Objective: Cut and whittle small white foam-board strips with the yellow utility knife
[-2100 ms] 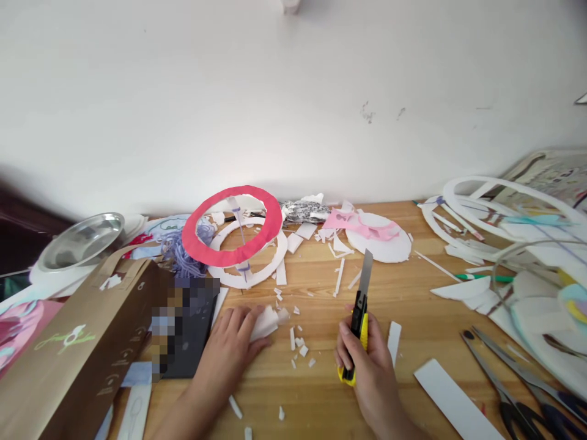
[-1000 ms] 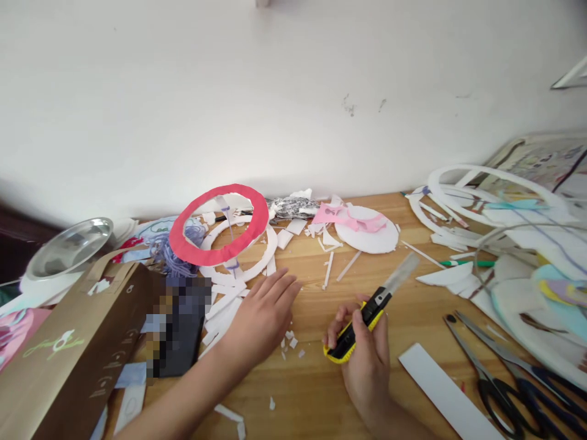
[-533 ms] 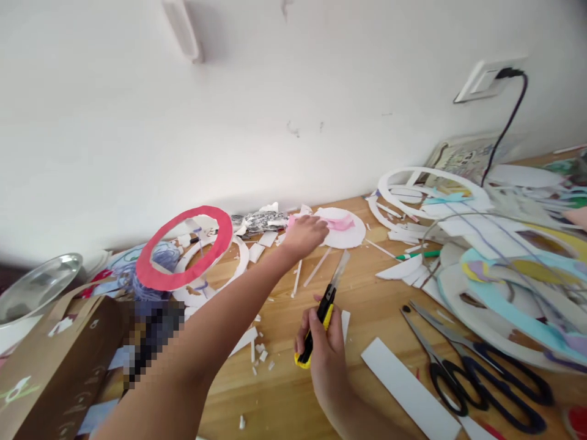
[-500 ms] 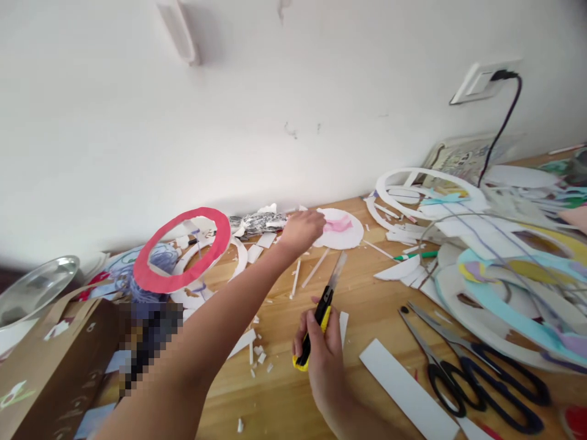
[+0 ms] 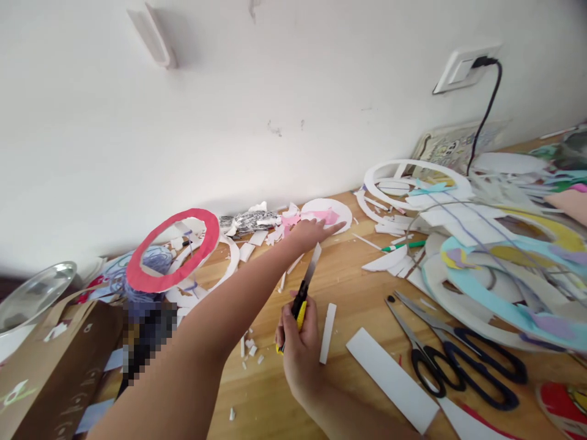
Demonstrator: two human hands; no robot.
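My left hand (image 5: pixel 312 232) reaches far across the table, at the near edge of a white disc (image 5: pixel 342 212) with a pink patch. Its fingers are stretched out to the right, and nothing shows in them. Whether it touches the disc I cannot tell. Closer to me, my right hand (image 5: pixel 300 345) is wrapped round a black and yellow utility knife (image 5: pixel 300 300). The long blade is out and points up toward the left wrist. Beside the right hand lie a narrow white strip (image 5: pixel 327 333) and a wider white strip (image 5: pixel 389 380).
Two pairs of scissors (image 5: pixel 486 366) lie on the right near stacked white and coloured rings (image 5: pixel 481 305). A red ring (image 5: pixel 137 275), blue yarn (image 5: pixel 142 293), a metal bowl (image 5: pixel 39 293) and a brown cardboard box (image 5: pixel 59 360) stand left. Another person's arm (image 5: pixel 568 205) enters at right.
My left hand has shifted toward the near edge of the disc, its fingers now stretched out. The knife in my right hand has moved left relative to the strips. The view has turned slightly.
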